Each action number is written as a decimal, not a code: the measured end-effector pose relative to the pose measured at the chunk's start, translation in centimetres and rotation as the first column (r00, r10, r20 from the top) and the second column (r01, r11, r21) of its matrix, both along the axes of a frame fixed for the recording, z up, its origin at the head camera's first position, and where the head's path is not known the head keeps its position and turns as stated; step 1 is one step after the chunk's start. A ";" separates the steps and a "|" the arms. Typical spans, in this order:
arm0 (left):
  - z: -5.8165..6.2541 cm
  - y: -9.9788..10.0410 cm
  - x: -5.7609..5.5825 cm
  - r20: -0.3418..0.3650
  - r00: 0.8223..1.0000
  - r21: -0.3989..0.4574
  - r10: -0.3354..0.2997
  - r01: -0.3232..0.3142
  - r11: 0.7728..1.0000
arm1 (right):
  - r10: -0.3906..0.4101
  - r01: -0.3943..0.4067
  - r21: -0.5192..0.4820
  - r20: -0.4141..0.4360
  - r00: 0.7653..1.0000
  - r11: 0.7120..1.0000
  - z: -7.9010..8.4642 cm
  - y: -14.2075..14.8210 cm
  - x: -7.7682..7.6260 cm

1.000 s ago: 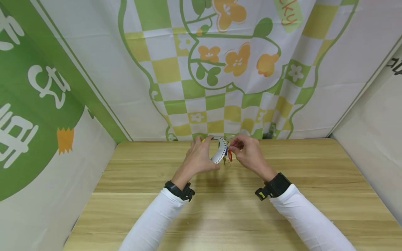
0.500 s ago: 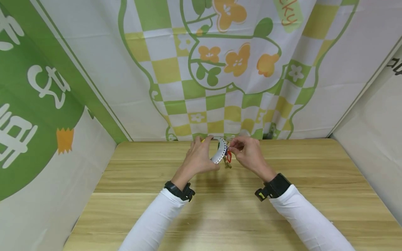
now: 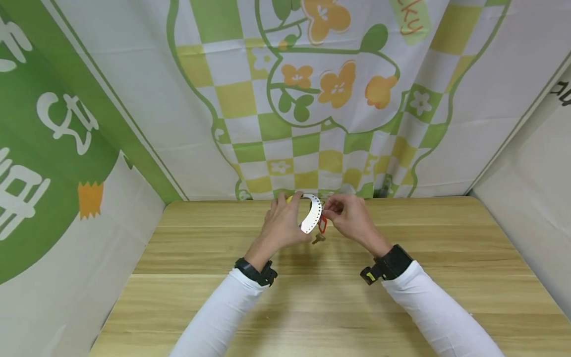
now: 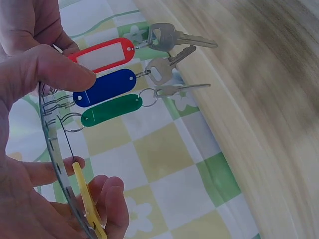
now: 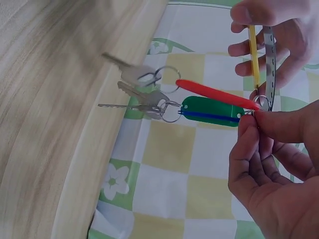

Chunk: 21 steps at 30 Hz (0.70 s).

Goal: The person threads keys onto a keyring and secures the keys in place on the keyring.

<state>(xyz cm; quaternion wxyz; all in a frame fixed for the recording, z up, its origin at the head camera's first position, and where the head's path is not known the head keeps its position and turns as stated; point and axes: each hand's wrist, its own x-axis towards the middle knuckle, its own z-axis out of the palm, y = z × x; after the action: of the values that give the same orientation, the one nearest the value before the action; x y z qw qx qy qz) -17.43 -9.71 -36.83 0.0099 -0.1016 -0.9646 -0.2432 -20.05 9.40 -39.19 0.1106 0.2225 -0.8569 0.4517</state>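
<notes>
My left hand (image 3: pixel 283 223) holds a curved, grey-white metal strip (image 3: pixel 314 213) with a row of small holes along its edge. A narrow yellow piece (image 4: pixel 87 199), seen edge-on, lies beside the strip at its fingers. In the left wrist view, a red key tag (image 4: pixel 102 56), a blue key tag (image 4: pixel 104 88) and a green key tag (image 4: pixel 110 110) hang by split rings at the strip, each carrying a key (image 4: pixel 167 37). My right hand (image 3: pixel 352 218) pinches a small split ring (image 5: pixel 261 103) by the red tag, against the strip. Whether that ring passes through a hole is hidden.
Both hands are above the far edge of a wooden table (image 3: pixel 312 307). A green-and-yellow checked curtain (image 3: pixel 308 148) hangs just behind it. White cloth panels (image 3: pixel 531 213) flank the table on either side.
The red tag and a key beneath it have swung slightly left and downward under the pinch. The strip's face has tilted and looks brighter. Both hands stay almost in place.
</notes>
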 end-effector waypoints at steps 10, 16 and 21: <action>0.0 0.0 0.1 -0.020 1.000 -0.020 0.009 -0.010 1.000 | 0.030 -0.031 0.016 0.073 0.997 0.999 0.1 0.0 0.1; 0.0 0.1 0.2 -0.013 1.000 -0.009 0.015 -0.015 1.000 | 0.043 -0.050 0.053 0.130 0.991 0.997 0.4 -0.1 0.2; -0.1 0.3 0.3 -0.008 1.000 -0.006 0.028 -0.028 1.000 | 0.045 -0.059 0.079 0.162 0.986 0.995 0.9 -0.1 0.2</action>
<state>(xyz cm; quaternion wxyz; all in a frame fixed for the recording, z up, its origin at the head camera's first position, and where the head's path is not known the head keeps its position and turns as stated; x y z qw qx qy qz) -17.18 -9.41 -36.96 0.0170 -0.0890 -0.9666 -0.2397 -19.81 9.26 -38.33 0.0201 0.2121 -0.8751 0.4344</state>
